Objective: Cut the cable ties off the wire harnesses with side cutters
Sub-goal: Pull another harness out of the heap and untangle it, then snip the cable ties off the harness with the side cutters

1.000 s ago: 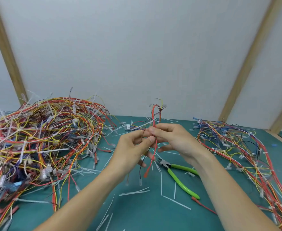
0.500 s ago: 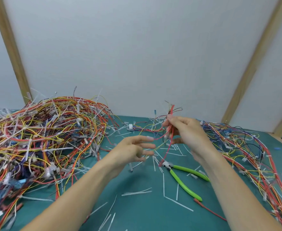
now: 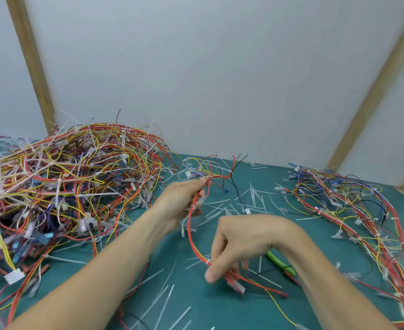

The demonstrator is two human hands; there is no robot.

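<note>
A workshop bench: green cutting mat (image 3: 196, 313), heaped wire harnesses (image 3: 65, 177), plain partition panels (image 3: 196, 67).

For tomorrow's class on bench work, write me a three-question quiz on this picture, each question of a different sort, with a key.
1. True or false: the right hand holds the green-handled cutters.
2. Which is the bigger heap of wires? A. the left pile B. the right pile
3. Fill in: both hands hold one red wire bundle; the left hand holds its far end and the right hand its ____ end.

Key
1. False: the cutters lie on the green mat, partly hidden behind the right wrist.
2. A
3. near
</note>
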